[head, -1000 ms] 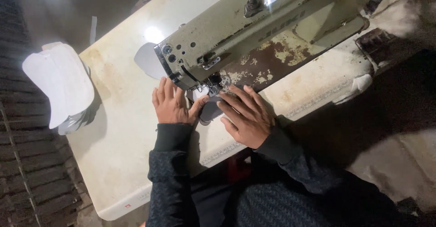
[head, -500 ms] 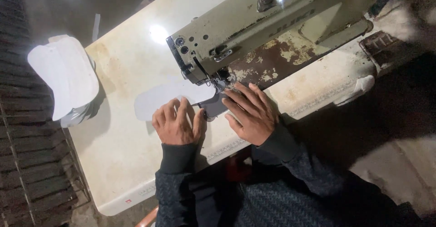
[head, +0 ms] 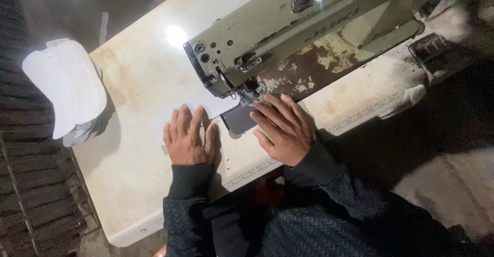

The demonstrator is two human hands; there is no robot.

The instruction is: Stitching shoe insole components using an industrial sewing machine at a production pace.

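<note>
Below the sewing machine [head: 288,41], I press a pale flat piece [head: 206,105] with my left hand [head: 188,138] open; right hand [head: 283,128] flat on the dark piece [head: 239,120].

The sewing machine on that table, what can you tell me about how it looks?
The sewing machine is a heavy, pale grey-green metal one, worn and rust-stained on its bed. It lies diagonally across the cream table. Its head faces the person, needle end over a dark piece that the right hand presses flat.
</note>
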